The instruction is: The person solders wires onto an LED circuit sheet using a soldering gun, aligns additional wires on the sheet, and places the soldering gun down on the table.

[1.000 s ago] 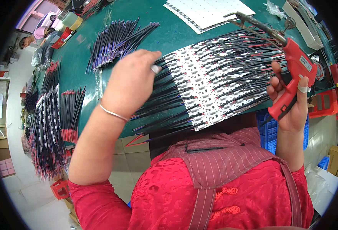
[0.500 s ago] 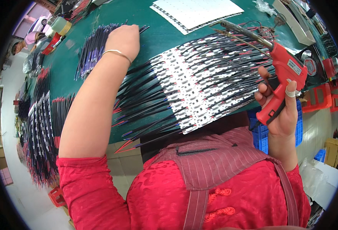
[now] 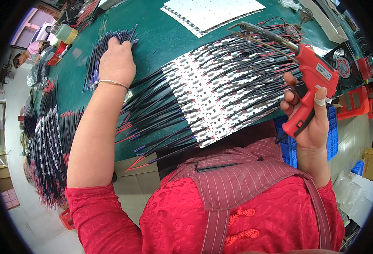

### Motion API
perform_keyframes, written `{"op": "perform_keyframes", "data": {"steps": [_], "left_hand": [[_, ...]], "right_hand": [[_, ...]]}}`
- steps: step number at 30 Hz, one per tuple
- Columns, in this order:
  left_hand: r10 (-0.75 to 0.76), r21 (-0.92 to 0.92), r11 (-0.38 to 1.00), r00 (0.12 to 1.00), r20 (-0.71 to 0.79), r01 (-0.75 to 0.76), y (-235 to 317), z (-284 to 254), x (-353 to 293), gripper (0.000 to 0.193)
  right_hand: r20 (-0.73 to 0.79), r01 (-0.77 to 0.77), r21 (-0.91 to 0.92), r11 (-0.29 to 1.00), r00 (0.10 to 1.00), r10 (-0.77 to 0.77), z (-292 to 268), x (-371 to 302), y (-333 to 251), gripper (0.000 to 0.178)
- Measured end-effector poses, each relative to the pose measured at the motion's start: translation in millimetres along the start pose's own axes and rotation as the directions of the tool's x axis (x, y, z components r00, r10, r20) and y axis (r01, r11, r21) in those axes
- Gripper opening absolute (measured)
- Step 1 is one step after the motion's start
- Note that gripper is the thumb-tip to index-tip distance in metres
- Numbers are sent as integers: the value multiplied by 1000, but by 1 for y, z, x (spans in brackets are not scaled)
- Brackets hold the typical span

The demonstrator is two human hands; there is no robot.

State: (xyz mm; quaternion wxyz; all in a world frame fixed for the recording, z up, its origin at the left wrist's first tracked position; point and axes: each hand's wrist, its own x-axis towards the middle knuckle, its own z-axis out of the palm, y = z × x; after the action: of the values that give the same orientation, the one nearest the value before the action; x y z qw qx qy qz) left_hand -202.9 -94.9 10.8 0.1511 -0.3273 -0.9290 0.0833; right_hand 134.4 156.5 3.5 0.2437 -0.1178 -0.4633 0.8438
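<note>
My left hand (image 3: pixel 117 63), a bracelet at its wrist, is curled over a pile of dark wires (image 3: pixel 94 63) with purple-blue ends on the green table. Its fingers close on the wires at the pile's top, though the tips are mostly hidden. In my right hand (image 3: pixel 311 131) is a red soldering gun (image 3: pixel 317 72), its long metal barrel and thin side tube pointing up and left. White tape wraps the thumb. Between my hands lies a sheet of white circuit boards (image 3: pixel 207 101), with black and red wires running out from both sides.
White perforated boards (image 3: pixel 212 15) lie at the far edge. A wire stand (image 3: pixel 306 16) and a long pale box (image 3: pixel 324 19) are at the far right. More wired strips (image 3: pixel 48 148) hang at the left, with a blue crate (image 3: pixel 332 135) below the right side. Another person (image 3: pixel 31 51) is at far left.
My left hand has moved left and nearer, from beyond the pile's right end onto the wires. The right hand keeps its hold on the soldering gun, almost unmoved.
</note>
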Motion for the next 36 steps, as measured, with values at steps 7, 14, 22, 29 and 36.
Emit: {"op": "perform_keyframes", "data": {"steps": [7,14,22,29,36], "left_hand": [[-46,27,999,999,6,46,-10,5,5,22],[-120,1,992,971,207,122,-4,-6,21,26],[-59,84,996,952,300,35,3,-10,27,25],[-71,59,996,980,188,60,2,-2,29,24],[24,27,999,991,135,-28,-1,-23,35,23]], "right_hand": [[9,-19,11,1000,1000,18,2,-3,3,66],[21,-21,-2,1000,1000,21,5,-4,5,66],[14,-19,6,1000,1000,19,6,-3,4,65],[7,-15,3,1000,1000,15,6,-6,4,66],[32,-19,50,999,999,18,1,-5,2,66]]}}
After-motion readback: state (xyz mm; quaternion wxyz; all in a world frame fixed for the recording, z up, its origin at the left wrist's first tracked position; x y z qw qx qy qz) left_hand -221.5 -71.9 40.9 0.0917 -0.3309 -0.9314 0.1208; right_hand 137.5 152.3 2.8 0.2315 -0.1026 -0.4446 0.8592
